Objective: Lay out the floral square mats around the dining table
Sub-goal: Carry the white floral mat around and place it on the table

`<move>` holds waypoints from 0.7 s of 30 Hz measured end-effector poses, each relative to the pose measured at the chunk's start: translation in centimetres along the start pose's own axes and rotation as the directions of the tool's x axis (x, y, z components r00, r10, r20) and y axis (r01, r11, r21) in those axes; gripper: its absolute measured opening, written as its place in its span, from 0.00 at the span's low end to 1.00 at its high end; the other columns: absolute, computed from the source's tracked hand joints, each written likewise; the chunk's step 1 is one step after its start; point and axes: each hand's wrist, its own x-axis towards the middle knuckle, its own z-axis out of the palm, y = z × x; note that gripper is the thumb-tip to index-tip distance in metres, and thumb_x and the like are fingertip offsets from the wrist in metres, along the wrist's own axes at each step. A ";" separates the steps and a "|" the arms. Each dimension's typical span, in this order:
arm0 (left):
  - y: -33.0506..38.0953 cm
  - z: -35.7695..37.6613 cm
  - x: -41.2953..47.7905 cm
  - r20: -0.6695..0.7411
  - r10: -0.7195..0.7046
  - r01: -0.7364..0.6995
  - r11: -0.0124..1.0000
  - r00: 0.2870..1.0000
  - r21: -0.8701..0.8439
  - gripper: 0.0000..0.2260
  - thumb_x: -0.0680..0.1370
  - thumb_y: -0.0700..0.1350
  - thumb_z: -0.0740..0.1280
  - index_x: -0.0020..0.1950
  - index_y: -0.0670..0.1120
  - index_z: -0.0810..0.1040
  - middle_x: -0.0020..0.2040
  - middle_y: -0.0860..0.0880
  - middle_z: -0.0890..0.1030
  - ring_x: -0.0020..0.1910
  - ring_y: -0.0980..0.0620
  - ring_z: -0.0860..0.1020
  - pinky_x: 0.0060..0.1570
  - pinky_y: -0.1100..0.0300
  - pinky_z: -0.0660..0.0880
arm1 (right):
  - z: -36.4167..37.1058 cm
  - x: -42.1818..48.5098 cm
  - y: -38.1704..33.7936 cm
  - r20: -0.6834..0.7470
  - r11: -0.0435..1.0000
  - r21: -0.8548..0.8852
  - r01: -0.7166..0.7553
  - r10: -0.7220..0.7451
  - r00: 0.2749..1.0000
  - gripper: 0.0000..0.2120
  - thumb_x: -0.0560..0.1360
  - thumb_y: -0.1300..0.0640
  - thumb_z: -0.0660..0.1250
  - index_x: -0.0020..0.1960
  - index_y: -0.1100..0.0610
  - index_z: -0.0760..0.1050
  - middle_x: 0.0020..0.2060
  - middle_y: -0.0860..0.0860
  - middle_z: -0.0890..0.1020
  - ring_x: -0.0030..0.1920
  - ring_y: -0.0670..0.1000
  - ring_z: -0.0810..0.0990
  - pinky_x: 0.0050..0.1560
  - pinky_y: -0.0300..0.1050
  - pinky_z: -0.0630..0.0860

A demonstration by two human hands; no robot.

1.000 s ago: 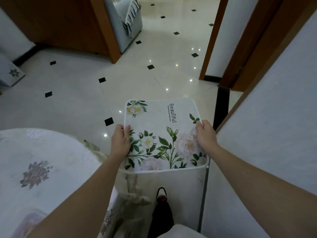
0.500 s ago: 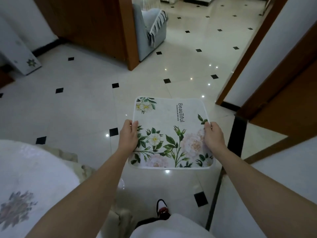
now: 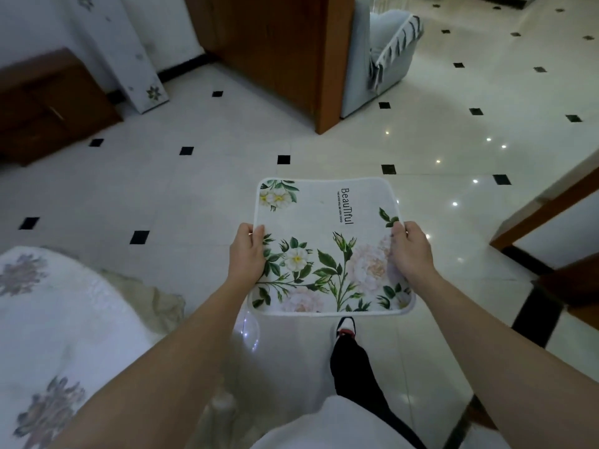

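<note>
The left hand [image 3: 248,254] is gripping the left edge of the floral square mat [image 3: 327,251], thumb lying on top and fingers curled underneath. The right hand [image 3: 411,249] is clasping the opposite edge in the same way. Between the two hands the mat is hanging roughly flat in the air above the tiled floor [image 3: 201,196], printed side up, its word "Beautiful" running along the far right part. Below the mat's near edge a shoe [image 3: 346,327] is stepping forward on the floor. The worktop [image 3: 48,335], covered in a pale flowered cloth, is lying well to the left of the left hand. Far beyond the hands a wooden partition [image 3: 291,53] is standing, with a grey armchair [image 3: 382,53] just beside it.
</note>
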 end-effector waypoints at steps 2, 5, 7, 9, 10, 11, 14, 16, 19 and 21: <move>0.0 -0.2 2.7 -0.044 -0.021 0.021 1.000 0.999 0.005 0.13 0.83 0.51 0.57 0.47 0.43 0.70 0.39 0.48 0.75 0.38 0.51 0.72 0.38 0.56 0.70 | 1.9 3.4 -1.3 0.044 1.000 0.020 0.019 -0.020 0.999 0.16 0.83 0.49 0.53 0.46 0.58 0.71 0.38 0.52 0.75 0.40 0.53 0.73 0.42 0.48 0.70; 0.3 -0.5 7.0 -0.113 -0.063 0.063 0.998 0.992 -0.003 0.12 0.83 0.51 0.57 0.48 0.43 0.70 0.40 0.49 0.75 0.39 0.52 0.73 0.38 0.56 0.70 | 5.0 8.9 -3.4 0.115 0.999 0.038 0.037 -0.042 0.992 0.15 0.82 0.47 0.53 0.45 0.55 0.70 0.38 0.53 0.76 0.41 0.54 0.75 0.44 0.52 0.74; 0.6 -0.6 10.2 -0.159 -0.098 0.097 0.995 0.982 -0.010 0.12 0.83 0.52 0.57 0.48 0.44 0.70 0.40 0.49 0.75 0.39 0.51 0.73 0.37 0.56 0.70 | 7.3 13.0 -5.0 0.159 0.998 0.047 0.049 -0.056 0.986 0.16 0.82 0.45 0.53 0.44 0.53 0.70 0.38 0.53 0.76 0.40 0.55 0.76 0.45 0.55 0.76; 1.1 -0.7 13.2 -0.211 -0.138 0.138 0.990 0.968 -0.010 0.13 0.83 0.52 0.57 0.48 0.44 0.71 0.41 0.48 0.76 0.40 0.50 0.74 0.39 0.54 0.72 | 9.5 16.9 -7.1 0.208 0.997 0.043 0.068 -0.076 0.975 0.16 0.82 0.45 0.53 0.44 0.55 0.70 0.38 0.54 0.76 0.40 0.57 0.76 0.45 0.56 0.76; 1.4 -0.9 14.6 -0.239 -0.162 0.163 0.987 0.957 -0.014 0.13 0.83 0.52 0.57 0.49 0.43 0.71 0.41 0.47 0.76 0.40 0.49 0.75 0.41 0.52 0.73 | 10.6 18.7 -8.2 0.238 0.996 0.042 0.081 -0.089 0.967 0.16 0.82 0.46 0.53 0.44 0.56 0.70 0.38 0.54 0.76 0.41 0.57 0.76 0.45 0.56 0.76; 1.6 -1.1 15.9 -0.265 -0.187 0.188 0.982 0.946 -0.022 0.13 0.83 0.52 0.57 0.49 0.44 0.71 0.42 0.47 0.77 0.41 0.48 0.76 0.43 0.50 0.75 | 11.6 20.3 -9.4 0.267 0.995 0.039 0.093 -0.100 0.958 0.16 0.82 0.46 0.53 0.45 0.56 0.70 0.38 0.54 0.76 0.41 0.58 0.76 0.45 0.55 0.75; 2.1 -2.0 19.5 -0.335 -0.247 0.247 0.968 0.909 -0.045 0.13 0.83 0.54 0.57 0.47 0.45 0.70 0.42 0.45 0.78 0.43 0.45 0.78 0.45 0.45 0.77 | 14.7 24.5 -12.8 0.355 0.992 0.043 0.117 -0.125 0.927 0.15 0.82 0.48 0.53 0.44 0.56 0.70 0.37 0.54 0.76 0.40 0.58 0.76 0.42 0.53 0.74; 2.2 -2.8 21.1 -0.383 -0.284 0.278 0.958 0.879 -0.072 0.13 0.83 0.54 0.57 0.47 0.46 0.69 0.42 0.45 0.79 0.43 0.44 0.79 0.45 0.45 0.78 | 16.8 26.7 -15.1 0.400 0.989 0.030 0.147 -0.146 0.905 0.15 0.82 0.49 0.53 0.43 0.56 0.70 0.37 0.55 0.76 0.39 0.58 0.76 0.41 0.54 0.74; 1.8 -4.6 22.8 -0.461 -0.332 0.309 0.943 0.823 -0.126 0.12 0.83 0.52 0.57 0.47 0.44 0.70 0.41 0.47 0.77 0.39 0.49 0.77 0.37 0.55 0.75 | 20.5 28.7 -18.6 0.486 0.979 0.033 0.201 -0.192 0.853 0.15 0.82 0.50 0.54 0.46 0.58 0.71 0.37 0.54 0.76 0.39 0.57 0.76 0.40 0.50 0.72; 1.5 -6.2 23.9 -0.512 -0.349 0.332 0.934 0.785 -0.128 0.12 0.83 0.51 0.57 0.47 0.43 0.69 0.39 0.49 0.75 0.37 0.53 0.74 0.32 0.63 0.68 | 23.3 29.4 -21.0 0.535 0.971 0.044 0.235 -0.222 0.815 0.15 0.82 0.51 0.53 0.49 0.60 0.72 0.38 0.53 0.76 0.37 0.53 0.75 0.37 0.46 0.70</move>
